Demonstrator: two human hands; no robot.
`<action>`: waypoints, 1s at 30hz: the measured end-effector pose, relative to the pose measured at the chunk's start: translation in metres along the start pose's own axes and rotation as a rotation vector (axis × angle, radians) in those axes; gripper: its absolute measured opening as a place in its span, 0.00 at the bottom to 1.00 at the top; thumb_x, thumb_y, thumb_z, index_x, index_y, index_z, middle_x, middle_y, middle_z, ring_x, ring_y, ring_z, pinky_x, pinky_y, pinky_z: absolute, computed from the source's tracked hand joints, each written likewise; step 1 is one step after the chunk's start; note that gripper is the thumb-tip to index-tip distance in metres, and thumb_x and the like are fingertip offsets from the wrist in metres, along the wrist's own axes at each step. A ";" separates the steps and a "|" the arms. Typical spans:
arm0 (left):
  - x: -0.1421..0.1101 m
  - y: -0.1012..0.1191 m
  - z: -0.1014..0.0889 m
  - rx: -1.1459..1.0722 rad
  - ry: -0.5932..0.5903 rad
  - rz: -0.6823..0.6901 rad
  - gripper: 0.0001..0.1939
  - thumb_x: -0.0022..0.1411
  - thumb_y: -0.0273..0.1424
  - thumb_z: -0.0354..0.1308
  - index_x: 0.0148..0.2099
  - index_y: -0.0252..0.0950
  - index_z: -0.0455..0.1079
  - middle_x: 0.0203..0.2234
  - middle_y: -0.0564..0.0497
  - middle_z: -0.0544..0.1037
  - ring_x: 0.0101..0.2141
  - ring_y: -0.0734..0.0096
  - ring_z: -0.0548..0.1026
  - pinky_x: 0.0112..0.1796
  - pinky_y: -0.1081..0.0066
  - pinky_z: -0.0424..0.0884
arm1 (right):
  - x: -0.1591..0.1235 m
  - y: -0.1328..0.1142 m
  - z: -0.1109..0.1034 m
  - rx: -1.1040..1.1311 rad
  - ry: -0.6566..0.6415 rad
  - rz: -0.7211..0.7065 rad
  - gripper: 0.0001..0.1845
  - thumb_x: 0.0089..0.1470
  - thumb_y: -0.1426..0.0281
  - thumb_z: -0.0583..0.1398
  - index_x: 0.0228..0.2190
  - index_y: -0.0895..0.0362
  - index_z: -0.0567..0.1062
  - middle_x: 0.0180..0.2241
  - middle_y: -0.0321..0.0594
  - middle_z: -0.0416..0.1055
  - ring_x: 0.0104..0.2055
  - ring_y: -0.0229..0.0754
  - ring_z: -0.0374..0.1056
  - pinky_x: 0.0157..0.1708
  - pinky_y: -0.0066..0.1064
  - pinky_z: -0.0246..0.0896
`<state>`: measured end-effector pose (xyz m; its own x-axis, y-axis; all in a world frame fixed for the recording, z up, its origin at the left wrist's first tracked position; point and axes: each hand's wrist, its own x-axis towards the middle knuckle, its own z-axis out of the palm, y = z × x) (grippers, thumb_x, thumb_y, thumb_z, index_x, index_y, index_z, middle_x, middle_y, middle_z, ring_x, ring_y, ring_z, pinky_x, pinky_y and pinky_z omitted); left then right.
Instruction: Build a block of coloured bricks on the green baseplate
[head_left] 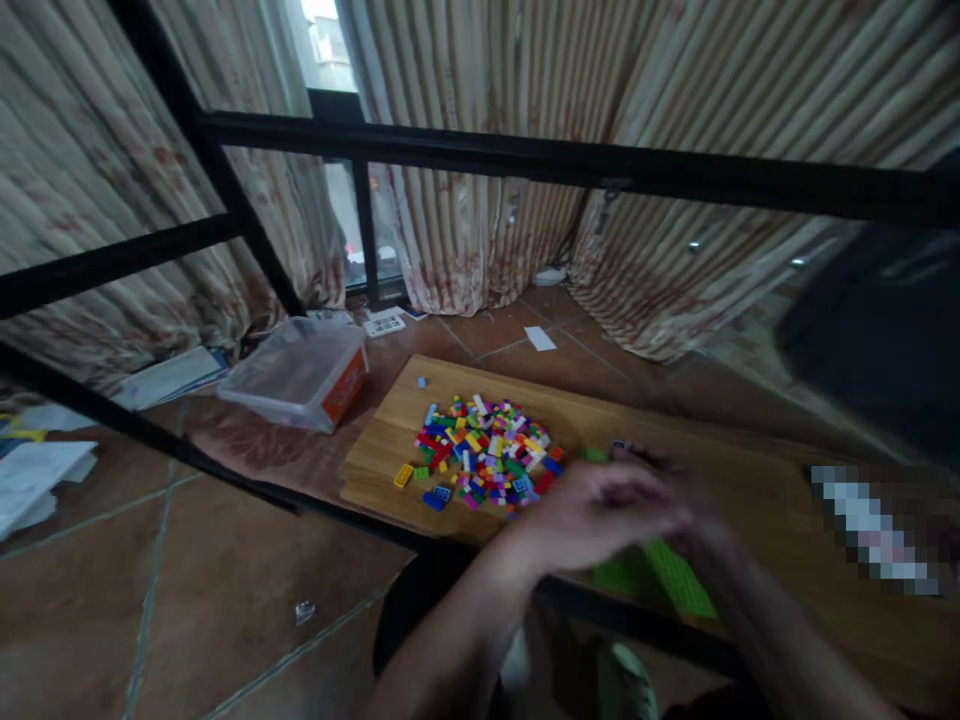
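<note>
My left hand [604, 512] reaches over the wooden table board, just right of a heap of small colourful toy building bricks [491, 445]. Partly behind it, my right hand [671, 475] comes in from the lower right, so the two hands overlap. Motion blur smears the fingers of both, and anything between them is hidden. A small dark piece [617, 447] shows by the right fingertips; whether it is held cannot be made out. Beneath the hands lies a bright green baseplate [667, 575], largely covered by them.
A clear plastic box [296, 375] with an orange label sits on the tiled floor beyond the board's left end. Black metal bars [480, 150] cross the view in front of curtains [480, 240]. Papers [49, 480] lie at left. A pixelated patch [874, 530] covers something at right.
</note>
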<state>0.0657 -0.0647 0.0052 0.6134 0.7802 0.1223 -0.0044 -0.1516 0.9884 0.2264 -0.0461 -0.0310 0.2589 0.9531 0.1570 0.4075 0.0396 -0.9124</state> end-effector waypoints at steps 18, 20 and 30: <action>0.029 -0.058 0.033 0.057 0.186 -0.243 0.09 0.62 0.31 0.53 0.45 0.36 0.64 0.35 0.51 0.74 0.27 0.75 0.76 0.28 0.75 0.71 | -0.009 0.026 -0.051 0.414 0.087 0.359 0.19 0.39 0.56 0.68 0.28 0.56 0.73 0.26 0.35 0.74 0.28 0.40 0.72 0.28 0.31 0.67; 0.029 -0.058 0.027 0.139 0.170 -0.289 0.11 0.64 0.33 0.50 0.47 0.36 0.63 0.32 0.51 0.74 0.27 0.72 0.76 0.28 0.73 0.71 | -0.008 0.033 -0.065 0.240 0.097 0.302 0.16 0.44 0.57 0.65 0.29 0.56 0.73 0.27 0.37 0.75 0.28 0.41 0.73 0.28 0.31 0.66; 0.028 -0.061 0.026 0.424 0.114 -0.460 0.10 0.63 0.32 0.48 0.46 0.38 0.64 0.34 0.49 0.79 0.32 0.66 0.78 0.35 0.71 0.70 | -0.043 0.063 -0.067 -0.654 -0.149 -0.123 0.08 0.54 0.70 0.56 0.33 0.56 0.77 0.33 0.42 0.76 0.33 0.43 0.71 0.35 0.34 0.63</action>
<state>0.1042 -0.0495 -0.0535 0.3901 0.8789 -0.2746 0.5668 0.0058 0.8238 0.2995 -0.1048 -0.0702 0.0721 0.9863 0.1483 0.8838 0.0057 -0.4678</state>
